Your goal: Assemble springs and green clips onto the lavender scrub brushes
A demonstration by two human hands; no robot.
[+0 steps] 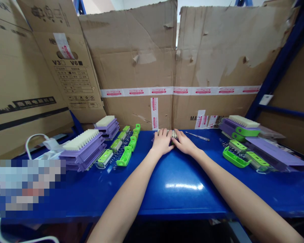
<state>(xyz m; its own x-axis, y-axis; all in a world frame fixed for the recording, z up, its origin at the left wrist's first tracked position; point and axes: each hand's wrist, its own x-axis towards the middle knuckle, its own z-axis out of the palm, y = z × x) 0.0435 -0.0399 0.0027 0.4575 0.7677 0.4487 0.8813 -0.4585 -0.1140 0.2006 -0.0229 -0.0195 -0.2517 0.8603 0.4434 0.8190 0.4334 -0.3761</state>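
Fingers [164, 133] of both hands slightly spread and bent, laid over a pale-bristled brush piece [174, 135] at the back middle of the bench [182, 168]. Left hand [161, 143] covers its left part, right hand [184, 144] its right; thumbs near each other in front. Piece mostly hidden; cannot tell whether the fingers grip it or only rest on it.

Screwdriver [198, 136] lies just beyond the right hand, to its right. Cardboard wall [136, 71] rises close behind the fingers, blocking reach that way.

Left flank: green caps [125, 157], springs [114, 157] and green-topped clear housings [105, 158] in rows running front to back; outside these, two stacks of purple brush blocks [81, 153], then a white cable [31, 143].

Right flank: green cap [235, 158], clear housing [258, 162], purple panel [276, 153], and behind them a brush-topped purple stack [243, 122]. Blue post [276, 72] slants up past that side.

Widest room for moving: between the forearms, toward the bench's straight front edge [182, 212].
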